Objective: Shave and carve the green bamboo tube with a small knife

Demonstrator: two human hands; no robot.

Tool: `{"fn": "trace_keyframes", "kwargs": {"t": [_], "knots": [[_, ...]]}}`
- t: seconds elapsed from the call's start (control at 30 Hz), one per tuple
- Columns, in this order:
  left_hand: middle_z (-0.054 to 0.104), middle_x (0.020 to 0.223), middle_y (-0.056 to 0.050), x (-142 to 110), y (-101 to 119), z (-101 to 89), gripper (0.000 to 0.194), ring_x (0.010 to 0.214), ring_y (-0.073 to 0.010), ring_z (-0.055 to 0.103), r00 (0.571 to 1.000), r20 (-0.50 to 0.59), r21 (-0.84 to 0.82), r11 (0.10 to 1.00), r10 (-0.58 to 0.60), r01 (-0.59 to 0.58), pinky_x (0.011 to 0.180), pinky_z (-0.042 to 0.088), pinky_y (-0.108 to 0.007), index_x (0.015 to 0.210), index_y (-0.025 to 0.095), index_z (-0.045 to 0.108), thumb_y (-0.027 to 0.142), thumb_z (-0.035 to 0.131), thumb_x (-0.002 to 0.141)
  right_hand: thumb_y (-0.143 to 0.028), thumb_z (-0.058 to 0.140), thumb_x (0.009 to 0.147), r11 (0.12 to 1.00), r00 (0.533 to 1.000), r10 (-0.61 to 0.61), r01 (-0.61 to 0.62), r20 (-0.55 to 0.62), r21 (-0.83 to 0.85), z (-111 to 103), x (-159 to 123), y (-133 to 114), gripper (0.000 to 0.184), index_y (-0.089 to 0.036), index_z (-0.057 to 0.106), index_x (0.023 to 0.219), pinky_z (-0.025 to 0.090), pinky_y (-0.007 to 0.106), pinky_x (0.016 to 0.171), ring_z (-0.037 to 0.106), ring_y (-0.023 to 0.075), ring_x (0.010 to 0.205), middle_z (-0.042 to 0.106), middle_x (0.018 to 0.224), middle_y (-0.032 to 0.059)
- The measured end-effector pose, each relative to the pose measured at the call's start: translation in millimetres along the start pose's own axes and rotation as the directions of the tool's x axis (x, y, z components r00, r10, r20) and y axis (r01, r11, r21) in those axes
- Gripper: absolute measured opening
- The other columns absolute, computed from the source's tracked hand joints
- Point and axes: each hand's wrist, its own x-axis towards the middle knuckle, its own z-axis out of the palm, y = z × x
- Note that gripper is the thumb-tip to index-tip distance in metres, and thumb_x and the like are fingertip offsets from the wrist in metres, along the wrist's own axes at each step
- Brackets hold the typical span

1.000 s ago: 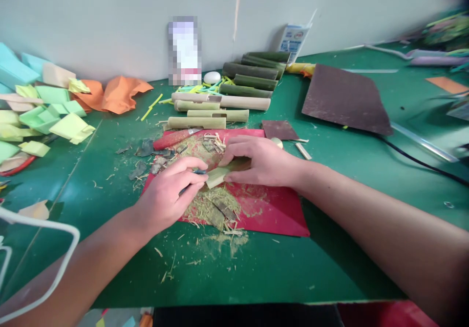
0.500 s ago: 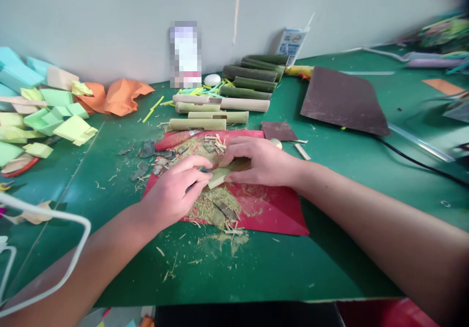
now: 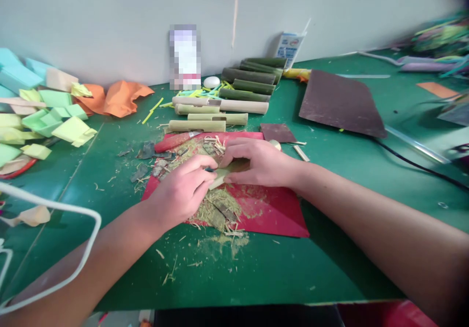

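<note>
Shavings (image 3: 220,205) everywhere, spilling off the red mat (image 3: 282,217) onto the green table (image 3: 256,273). Over the mat, the right hand (image 3: 258,161) has a bamboo piece (image 3: 217,182) gripped between thumb and fingers. The left hand (image 3: 185,188) is pinching some dark thing (image 3: 210,169) right at the piece's end, mostly hidden, so can't tell what it is. Farther back: pale tubes (image 3: 198,126), then dark green ones (image 3: 249,76), then a carton (image 3: 288,48) by the wall (image 3: 120,29).
</note>
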Motion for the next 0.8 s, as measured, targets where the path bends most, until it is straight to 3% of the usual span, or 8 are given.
{"fn": "trace_keyframes", "kwargs": {"t": [0.5, 0.67, 0.8], "knots": [[0.057, 0.113, -0.011, -3.6, -0.6, -2.0, 0.013, 0.105, -0.0146, 0.057, 1.0, 0.008, 0.049, 0.999, -0.002, 0.001, 0.094, 0.047, -0.028, 0.094, 0.011, 0.061, 0.006, 0.05, 0.087, -0.033, 0.069, 0.074, 0.997, 0.999, 0.031, -0.033, 0.023, 0.071, -0.9, 1.8, 5.2, 0.022, -0.02, 0.067, 0.092, 0.04, 0.028, 0.073, 0.056, 0.0159, 0.083, 0.064, 0.091, 0.0028], [0.056, 0.114, -0.012, -5.2, -0.7, -3.3, 0.014, 0.106, -0.0157, 0.056, 0.997, 0.016, 0.058, 0.995, 0.078, -0.079, 0.096, 0.046, -0.029, 0.094, 0.011, 0.061, 0.005, 0.05, 0.086, -0.032, 0.068, 0.075, 0.997, 1.0, 0.008, -0.009, 0.014, 0.072, -0.5, 2.1, 5.6, 0.021, -0.021, 0.068, 0.093, 0.041, 0.028, 0.074, 0.057, 0.0164, 0.085, 0.064, 0.093, 0.003], [0.055, 0.115, -0.012, -4.9, 1.6, -3.0, 0.016, 0.108, -0.0154, 0.055, 0.997, 0.044, 0.082, 0.995, 0.061, -0.064, 0.098, 0.045, -0.028, 0.098, 0.01, 0.06, 0.005, 0.049, 0.087, -0.032, 0.068, 0.075, 0.996, 1.0, 0.022, -0.023, 0.018, 0.081, -0.8, 1.8, 4.7, 0.021, -0.021, 0.067, 0.093, 0.041, 0.028, 0.074, 0.057, 0.0165, 0.085, 0.065, 0.093, 0.0029]]}}
